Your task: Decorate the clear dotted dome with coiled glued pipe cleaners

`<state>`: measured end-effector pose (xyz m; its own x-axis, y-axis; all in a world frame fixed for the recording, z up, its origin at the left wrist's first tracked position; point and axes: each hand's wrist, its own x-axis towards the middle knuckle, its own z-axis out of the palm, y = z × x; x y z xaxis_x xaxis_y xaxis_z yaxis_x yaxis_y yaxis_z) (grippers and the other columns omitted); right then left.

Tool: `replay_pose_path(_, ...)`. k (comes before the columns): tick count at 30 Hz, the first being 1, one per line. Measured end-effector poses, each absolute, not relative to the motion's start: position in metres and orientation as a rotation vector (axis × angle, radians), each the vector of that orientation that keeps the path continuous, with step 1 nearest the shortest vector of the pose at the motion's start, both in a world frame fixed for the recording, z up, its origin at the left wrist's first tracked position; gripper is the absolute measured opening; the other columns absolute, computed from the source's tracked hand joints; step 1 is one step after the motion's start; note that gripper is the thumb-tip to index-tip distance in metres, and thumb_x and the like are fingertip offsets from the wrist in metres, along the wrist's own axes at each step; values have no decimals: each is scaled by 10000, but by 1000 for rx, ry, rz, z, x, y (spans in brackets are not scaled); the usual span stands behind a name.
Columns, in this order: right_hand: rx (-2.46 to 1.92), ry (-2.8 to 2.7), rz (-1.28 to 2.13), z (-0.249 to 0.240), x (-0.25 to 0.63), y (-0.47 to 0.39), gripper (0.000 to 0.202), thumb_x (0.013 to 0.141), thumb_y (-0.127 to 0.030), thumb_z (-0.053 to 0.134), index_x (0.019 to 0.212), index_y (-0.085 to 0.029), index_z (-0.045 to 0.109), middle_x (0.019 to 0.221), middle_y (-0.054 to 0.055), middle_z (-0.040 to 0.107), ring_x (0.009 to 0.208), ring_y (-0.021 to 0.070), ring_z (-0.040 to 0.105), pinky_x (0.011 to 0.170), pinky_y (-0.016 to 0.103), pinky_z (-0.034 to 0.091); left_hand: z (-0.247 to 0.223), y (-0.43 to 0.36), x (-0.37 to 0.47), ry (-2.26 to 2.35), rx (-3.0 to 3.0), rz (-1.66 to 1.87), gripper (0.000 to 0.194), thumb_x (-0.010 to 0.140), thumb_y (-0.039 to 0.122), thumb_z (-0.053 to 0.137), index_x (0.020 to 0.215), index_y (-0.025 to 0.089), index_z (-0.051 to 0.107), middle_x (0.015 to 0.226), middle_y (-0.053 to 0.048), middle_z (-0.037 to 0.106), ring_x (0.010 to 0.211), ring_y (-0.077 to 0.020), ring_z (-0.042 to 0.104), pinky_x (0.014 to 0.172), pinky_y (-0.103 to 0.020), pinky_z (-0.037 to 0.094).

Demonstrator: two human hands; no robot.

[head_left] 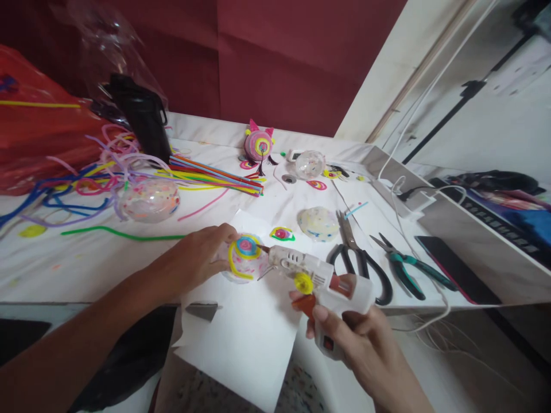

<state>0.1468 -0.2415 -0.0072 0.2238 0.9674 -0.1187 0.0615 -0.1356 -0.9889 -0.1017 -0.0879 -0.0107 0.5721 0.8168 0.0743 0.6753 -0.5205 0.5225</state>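
Observation:
My right hand (344, 332) is wrapped round the handle of a white hot glue gun (301, 267) with an orange trigger. Its nozzle points left and meets, or nearly meets, the edge of a ball (243, 267) speckled with colour. On that ball sits a coiled blue and pink eye shape, with a yellow pipe cleaner curving round it and down. My left hand (210, 258) grips the ball from the left, fingers closed on its side. Beneath both lies a white paper sheet (249, 327) that hangs over the table's front edge. Another coiled eye shape (282, 234) rests just behind.
Scissors (350, 252), green-handled pliers (411, 264) and a dark phone (456, 269) lie right. Pipe cleaners (215, 175), a speckled clear ball (148, 198) and a black bottle (140, 115) stand left. A pink eared ball figure (259, 143) sits at the back. Cables run along the right.

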Motion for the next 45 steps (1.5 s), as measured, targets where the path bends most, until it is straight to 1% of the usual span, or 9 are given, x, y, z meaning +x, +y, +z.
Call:
replay_pose_path(4, -1474, -1085, 1070, -7, 134, -246, 342, 876, -517, 701, 1027, -230, 592, 791, 9, 680, 627, 141, 580, 539, 228, 469, -14, -88, -102, 1210, 2336, 484, 334, 857, 450, 593, 1126, 252, 568, 1122, -68, 722, 937, -265, 685, 865, -396, 558)
replay_pose_path(8, -1461, -1258, 1040, -9, 123, -248, 279, 960, -515, 569, 1038, -252, 523, 847, 24, 648, 769, 182, 637, 545, 238, 451, -13, -88, -100, 1173, 2321, 516, 359, 834, 359, 592, 1167, 233, 548, 1185, -83, 712, 955, -258, 692, 872, -395, 563)
replay_pose_path(12, -1531, -1424, 968, -14, 118, -247, 214, 1008, -450, 495, 1085, -251, 483, 731, -7, 587, 656, 167, 605, 490, 241, 388, -12, -88, -98, 1212, 2297, 533, 407, 777, 331, 622, 1169, 242, 559, 1230, -69, 707, 962, -250, 697, 864, -369, 568)
replay_pose_path(15, -1523, -1525, 901, -15, 114, -245, 170, 1028, -405, 458, 1079, -244, 475, 686, -30, 563, 571, 144, 560, 504, 250, 391, -13, -87, -98, 1240, 2293, 522, 415, 761, 314, 626, 1165, 233, 568, 1252, -72, 698, 953, -245, 705, 859, -363, 570)
replay_pose_path(22, -1626, -1650, 698, 2, 102, -244, 61, 1023, -310, 469, 1050, -255, 474, 704, -46, 619, 608, 143, 623, 523, 239, 394, -11, -89, -97, 1221, 2289, 522, 432, 752, 246, 622, 1178, 240, 551, 1281, -61, 694, 961, -227, 708, 852, -345, 569)
replay_pose_path(25, -1712, -1668, 641, 15, 106, -242, 60, 1004, -273, 503, 1055, -257, 476, 659, -59, 610, 549, 138, 603, 521, 240, 407, -10, -89, -97, 1206, 2284, 528, 463, 734, 204, 623, 1186, 236, 528, 1247, -55, 713, 968, -226, 706, 852, -345, 567)
replay_pose_path(29, -1672, -1813, 711, 34, 121, -230, 70, 1005, -311, 501, 1048, -259, 481, 621, -70, 567, 465, 118, 522, 468, 227, 393, -11, -88, -96, 1178, 2278, 514, 487, 729, 172, 625, 1198, 238, 508, 1251, -56, 716, 961, -222, 703, 826, -335, 565)
replay_pose_path(39, -1552, -2153, 612, 52, 133, -204, 69, 997, -279, 482, 1059, -248, 483, 823, 19, 669, 639, 156, 625, 449, 210, 414, -22, -87, -99, 1118, 2280, 603, 559, 720, 109, 623, 1242, 253, 480, 1222, -31, 732, 968, -206, 707, 808, -308, 561)
replay_pose_path(45, -1581, -2178, 627, 54, 130, -204, 41, 1002, -280, 477, 1019, -248, 459, 714, -28, 607, 546, 126, 544, 480, 214, 433, -21, -89, -99, 1083, 2271, 616, 559, 748, 77, 653, 1248, 238, 461, 1240, -52, 724, 1036, -214, 707, 856, -318, 554)
